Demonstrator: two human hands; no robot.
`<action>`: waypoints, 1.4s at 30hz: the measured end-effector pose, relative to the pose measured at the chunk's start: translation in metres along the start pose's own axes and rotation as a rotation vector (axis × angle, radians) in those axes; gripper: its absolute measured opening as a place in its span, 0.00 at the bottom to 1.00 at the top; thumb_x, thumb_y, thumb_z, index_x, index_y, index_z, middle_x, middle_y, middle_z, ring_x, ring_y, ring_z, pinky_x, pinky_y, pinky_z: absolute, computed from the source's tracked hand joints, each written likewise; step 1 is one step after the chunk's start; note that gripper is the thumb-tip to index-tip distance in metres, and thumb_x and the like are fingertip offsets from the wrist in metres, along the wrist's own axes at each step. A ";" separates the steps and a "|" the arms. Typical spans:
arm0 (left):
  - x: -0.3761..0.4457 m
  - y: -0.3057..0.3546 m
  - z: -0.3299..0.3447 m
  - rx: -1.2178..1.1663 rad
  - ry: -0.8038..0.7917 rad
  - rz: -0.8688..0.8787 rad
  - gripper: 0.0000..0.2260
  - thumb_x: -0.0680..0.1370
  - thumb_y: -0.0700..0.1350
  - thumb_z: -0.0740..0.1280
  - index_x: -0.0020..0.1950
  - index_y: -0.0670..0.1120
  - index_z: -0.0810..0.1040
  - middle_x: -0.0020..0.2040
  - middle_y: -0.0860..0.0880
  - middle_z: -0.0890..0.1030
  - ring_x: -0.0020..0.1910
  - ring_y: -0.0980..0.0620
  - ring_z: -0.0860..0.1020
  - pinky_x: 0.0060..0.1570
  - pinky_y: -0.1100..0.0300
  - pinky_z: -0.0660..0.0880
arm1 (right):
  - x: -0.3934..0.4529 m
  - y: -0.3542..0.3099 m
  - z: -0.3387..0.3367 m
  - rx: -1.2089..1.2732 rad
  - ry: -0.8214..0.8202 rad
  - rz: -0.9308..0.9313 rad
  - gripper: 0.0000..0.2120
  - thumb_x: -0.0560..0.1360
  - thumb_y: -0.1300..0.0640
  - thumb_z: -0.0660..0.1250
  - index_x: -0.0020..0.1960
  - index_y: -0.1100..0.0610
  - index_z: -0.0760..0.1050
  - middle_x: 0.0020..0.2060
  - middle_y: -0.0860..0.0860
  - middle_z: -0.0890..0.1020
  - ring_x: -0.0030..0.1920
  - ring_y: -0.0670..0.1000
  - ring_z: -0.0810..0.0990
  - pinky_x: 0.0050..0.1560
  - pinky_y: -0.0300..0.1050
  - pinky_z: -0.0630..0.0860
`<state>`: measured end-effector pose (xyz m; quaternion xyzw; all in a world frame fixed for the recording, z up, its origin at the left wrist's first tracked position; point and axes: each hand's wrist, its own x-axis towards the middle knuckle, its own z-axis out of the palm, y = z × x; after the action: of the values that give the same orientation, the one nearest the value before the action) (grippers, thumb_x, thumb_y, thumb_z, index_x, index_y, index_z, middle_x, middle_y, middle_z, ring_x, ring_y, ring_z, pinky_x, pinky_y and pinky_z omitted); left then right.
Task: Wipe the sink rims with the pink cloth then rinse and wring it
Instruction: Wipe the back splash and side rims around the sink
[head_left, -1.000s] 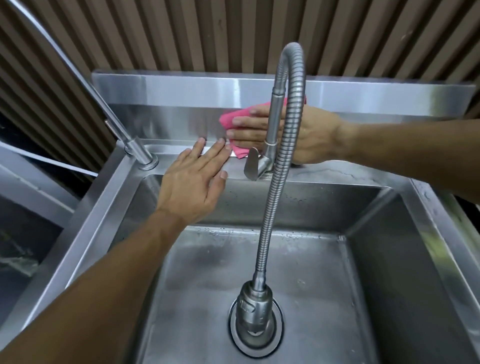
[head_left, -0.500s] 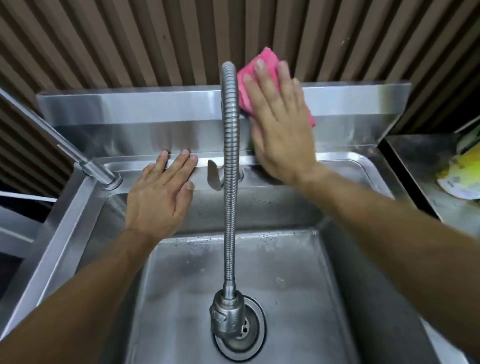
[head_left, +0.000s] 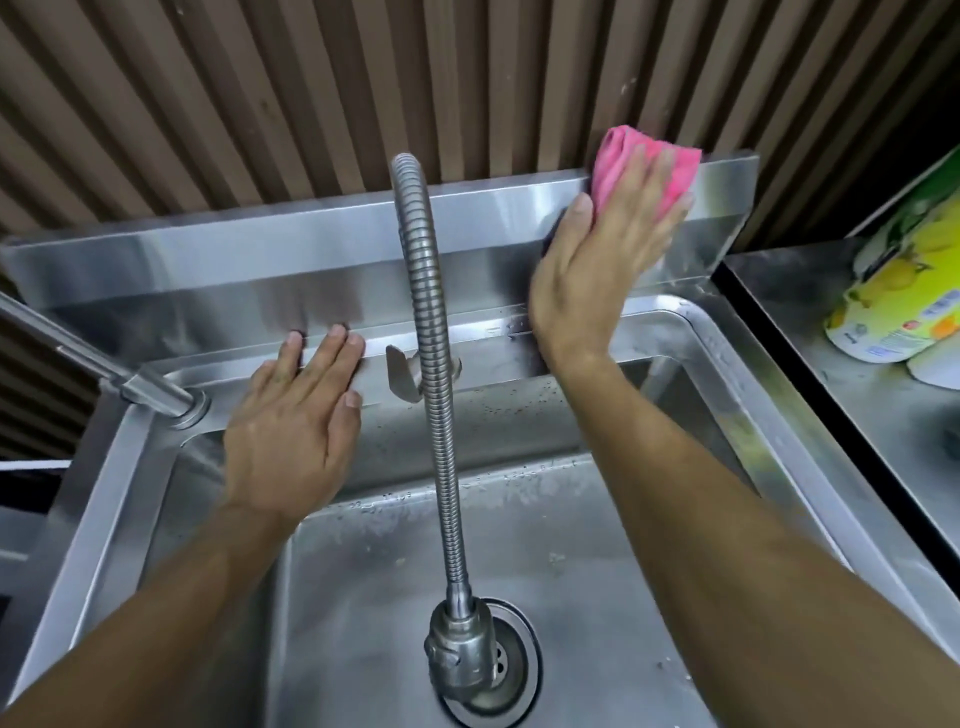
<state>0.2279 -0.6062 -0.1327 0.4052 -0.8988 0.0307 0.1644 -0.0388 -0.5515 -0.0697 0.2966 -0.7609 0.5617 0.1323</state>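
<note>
The pink cloth (head_left: 628, 158) lies bunched against the top right of the steel backsplash (head_left: 208, 260) behind the sink. My right hand (head_left: 597, 260) presses it there with straight fingers, and its fingertips cover the cloth's lower part. My left hand (head_left: 296, 415) rests flat on the sink's back rim (head_left: 493, 332), left of the tap, with its fingers straight. The steel basin (head_left: 363, 597) lies below both arms.
A flexible coiled tap hose (head_left: 431, 338) arches over the basin, its head hanging above the drain (head_left: 511, 670). A second straight tap pipe (head_left: 78, 358) stands at the left corner. Yellow-green packets (head_left: 898, 301) sit on the steel counter (head_left: 883, 415) to the right.
My right hand has slid the pink cloth along the top of the backsplash from near the tap to the right end. My left hand has stayed flat on the back rim.
</note>
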 end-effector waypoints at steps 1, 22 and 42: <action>0.000 0.000 0.000 0.000 -0.008 -0.002 0.25 0.85 0.54 0.48 0.80 0.49 0.65 0.78 0.51 0.65 0.80 0.42 0.61 0.76 0.44 0.61 | -0.016 -0.009 0.007 -0.020 -0.069 -0.089 0.26 0.87 0.55 0.53 0.84 0.59 0.53 0.84 0.57 0.52 0.83 0.64 0.42 0.82 0.62 0.40; 0.002 0.001 0.002 -0.047 0.048 0.022 0.26 0.84 0.53 0.48 0.78 0.44 0.69 0.76 0.45 0.70 0.78 0.37 0.64 0.73 0.38 0.65 | -0.040 -0.073 -0.013 0.702 -0.103 0.657 0.33 0.82 0.59 0.54 0.84 0.44 0.48 0.79 0.37 0.61 0.76 0.41 0.68 0.74 0.43 0.71; 0.001 -0.002 0.009 -0.055 0.107 0.016 0.24 0.84 0.52 0.50 0.79 0.49 0.68 0.77 0.50 0.69 0.80 0.41 0.63 0.74 0.42 0.63 | -0.080 -0.039 -0.024 -0.580 -0.682 0.132 0.39 0.85 0.43 0.52 0.81 0.70 0.44 0.81 0.68 0.48 0.82 0.67 0.45 0.83 0.60 0.42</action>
<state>0.2263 -0.6100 -0.1415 0.3913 -0.8923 0.0289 0.2232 0.0442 -0.5125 -0.0745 0.3661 -0.9043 0.2027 -0.0842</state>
